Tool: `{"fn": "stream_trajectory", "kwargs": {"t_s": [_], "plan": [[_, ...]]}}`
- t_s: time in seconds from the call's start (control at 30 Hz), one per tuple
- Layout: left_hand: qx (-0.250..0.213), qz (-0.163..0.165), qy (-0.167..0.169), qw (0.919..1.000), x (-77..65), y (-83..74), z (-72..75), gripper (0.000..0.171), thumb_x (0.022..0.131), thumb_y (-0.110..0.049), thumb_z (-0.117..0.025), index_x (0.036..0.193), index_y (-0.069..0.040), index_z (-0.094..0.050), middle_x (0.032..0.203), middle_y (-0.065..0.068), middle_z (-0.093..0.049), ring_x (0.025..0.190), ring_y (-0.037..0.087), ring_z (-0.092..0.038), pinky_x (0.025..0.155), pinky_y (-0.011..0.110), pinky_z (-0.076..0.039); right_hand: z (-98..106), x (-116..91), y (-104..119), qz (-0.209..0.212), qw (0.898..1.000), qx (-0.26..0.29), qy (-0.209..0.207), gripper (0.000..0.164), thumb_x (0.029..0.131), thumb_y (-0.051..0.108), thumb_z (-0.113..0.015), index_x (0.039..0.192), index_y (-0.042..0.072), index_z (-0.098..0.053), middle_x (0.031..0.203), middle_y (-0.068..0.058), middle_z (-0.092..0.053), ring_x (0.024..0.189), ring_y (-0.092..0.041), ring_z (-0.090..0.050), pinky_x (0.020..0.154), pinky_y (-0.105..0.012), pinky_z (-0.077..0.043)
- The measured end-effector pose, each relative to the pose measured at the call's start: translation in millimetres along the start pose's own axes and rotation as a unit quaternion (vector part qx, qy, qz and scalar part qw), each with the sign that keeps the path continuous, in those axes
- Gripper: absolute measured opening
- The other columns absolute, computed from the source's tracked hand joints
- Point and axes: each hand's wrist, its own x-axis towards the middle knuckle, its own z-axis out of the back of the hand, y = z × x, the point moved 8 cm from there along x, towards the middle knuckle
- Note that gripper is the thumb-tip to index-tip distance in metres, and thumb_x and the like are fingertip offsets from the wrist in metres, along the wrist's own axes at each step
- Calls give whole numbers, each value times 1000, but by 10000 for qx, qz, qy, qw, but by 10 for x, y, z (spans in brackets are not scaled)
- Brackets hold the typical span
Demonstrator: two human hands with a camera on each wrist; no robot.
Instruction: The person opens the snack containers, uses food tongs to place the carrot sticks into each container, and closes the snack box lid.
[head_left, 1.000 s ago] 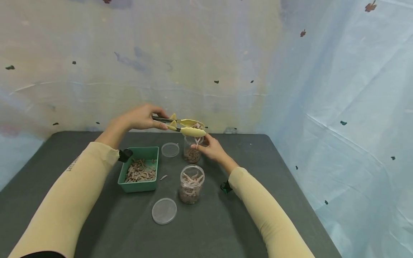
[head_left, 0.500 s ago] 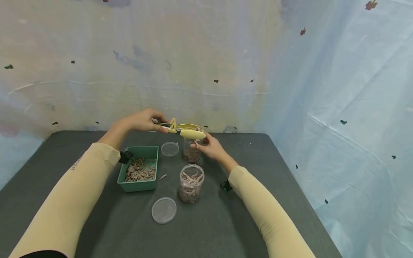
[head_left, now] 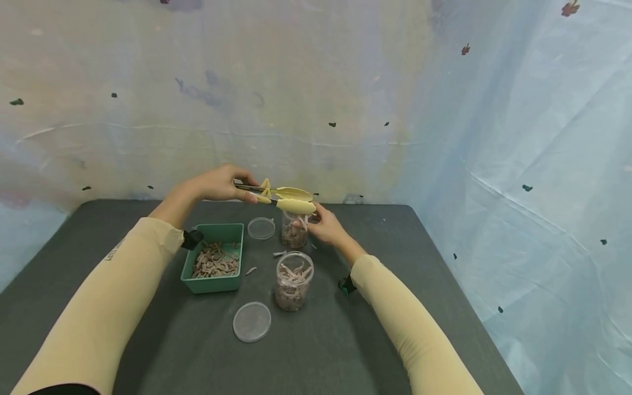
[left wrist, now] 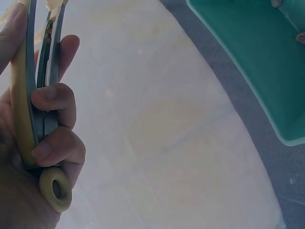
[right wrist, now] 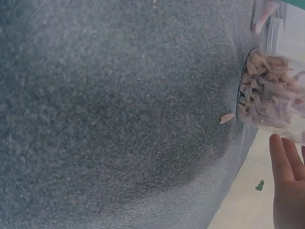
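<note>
In the head view my left hand (head_left: 219, 184) grips a pair of tongs (head_left: 296, 206) with yellow tips, held level over the mouth of the far clear jar (head_left: 292, 237). Its fingers curl round the tongs' handles in the left wrist view, near a yellow ring at the end. My right hand (head_left: 327, 226) holds that jar near the top, thumb on the near side. Brownish strips, like dried meat or fish, fill its lower part, and pale strips show by the thumb below the tongs. In the right wrist view, one loose strip (right wrist: 227, 118) lies beside the jar's base.
A second jar (head_left: 290, 299) of strips stands nearer, uncovered. A green tray (head_left: 212, 286) with more strips is at left. Clear lids lie on the table: one near (head_left: 252, 322), one far (head_left: 261, 228). Loose strips (head_left: 279, 253) are scattered between. A plastic sheet (head_left: 375, 109) hangs behind.
The tongs have dipped slightly, and the strips between their tips are gone from sight. Loose strips now lie on the table near the far jar. The right hand stays on the jar.
</note>
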Motion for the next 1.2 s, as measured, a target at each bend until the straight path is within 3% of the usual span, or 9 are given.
{"fn": "stream_trajectory", "kwargs": {"t_s": [0.33, 0.47, 0.83, 1.0, 1.2], "plan": [[-11, 87, -95, 9999, -80, 5, 57, 54, 96, -39, -78, 134, -3, -67, 136, 18, -64, 127, 40, -58, 100, 60, -47, -9, 10, -9, 7, 10000, -31, 8, 73, 99, 37, -75, 161, 18, -40, 155, -12, -52, 138, -33, -55, 108, -55, -47], [54, 74, -200, 9998, -179, -37, 132, 50, 95, -37, -78, 133, -5, -68, 136, 16, -65, 126, 38, -58, 98, 58, -48, -13, 27, -21, 30, 10000, -6, 35, 74, 99, 38, -74, 161, 20, -39, 156, -10, -50, 138, -32, -54, 108, -56, -46], [806, -221, -384, 9958, -690, -141, 402, 41, 91, -34, -84, 122, -10, -73, 120, 8, -73, 106, 29, -68, 86, 52, -52, 40, 31, -48, -15, 9997, -184, 136, 76, 100, 45, -71, 163, 21, -36, 158, -6, -49, 141, -31, -51, 110, -55, -44], [1420, -47, -350, 9892, -972, -21, 465, 47, 89, -43, -84, 123, -14, -73, 122, 8, -73, 111, 34, -68, 88, 57, -52, 68, 35, -46, 53, 9997, -141, 177, 75, 100, 44, -70, 163, 22, -35, 157, -4, -50, 142, -31, -51, 110, -55, -44], [1908, 282, -165, 9811, -1251, 185, 448, 52, 87, -51, -82, 125, -17, -73, 121, 8, -73, 104, 32, -70, 77, 54, -55, 119, 21, -76, 107, 9997, -82, 218, 77, 101, 43, -69, 164, 19, -32, 157, -2, -51, 142, -31, -51, 109, -55, -45]]}}
